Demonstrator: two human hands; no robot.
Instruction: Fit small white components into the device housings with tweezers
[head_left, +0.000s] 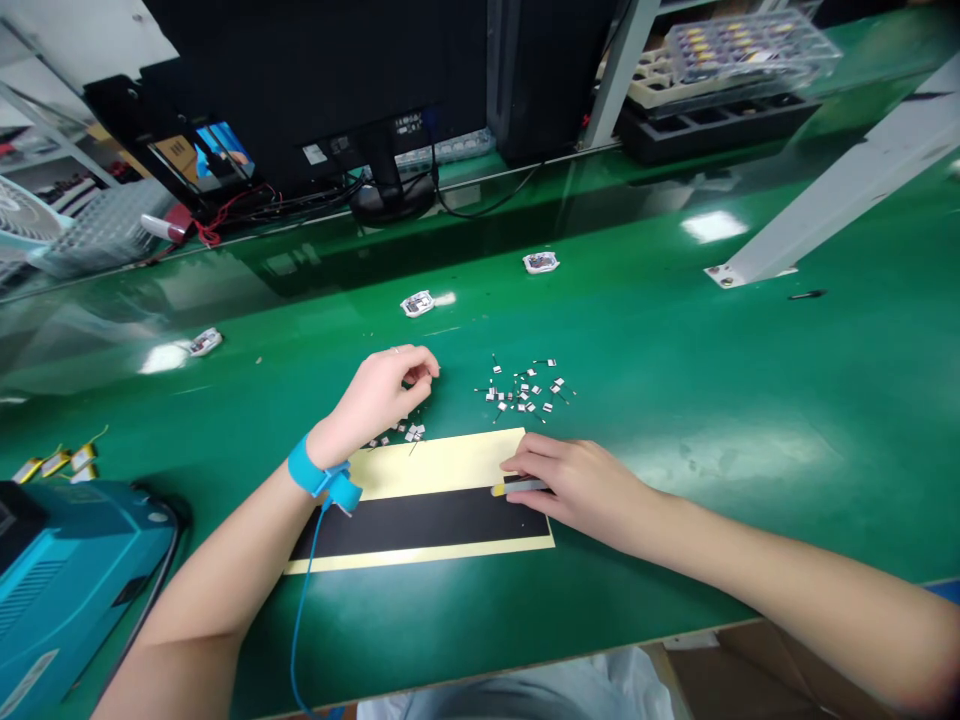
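Note:
My left hand (386, 388), with a blue wrist strap (322, 475) and cord, is curled above the green table. Its thumb and fingertips come together, and whatever is between them is too small to make out. Several small white parts with thin dark leads (415, 433) lie under and beside it. My right hand (577, 488) is closed around a slim grey tool (527, 484) with a yellowish tip; its exact kind is unclear. That tip is over a pale yellow sheet (442, 462) bearing a wide black strip (427, 525). Beyond the sheet lies a loose cluster of similar small parts (523, 393).
White-framed small devices (418, 304) are spaced along the table. At the left stand a teal machine (82, 580) and yellow battery-like cells (56, 463). A monitor (322, 90) is at the back; a white metal post (832, 190) rises at the right, near stacked trays (720, 110).

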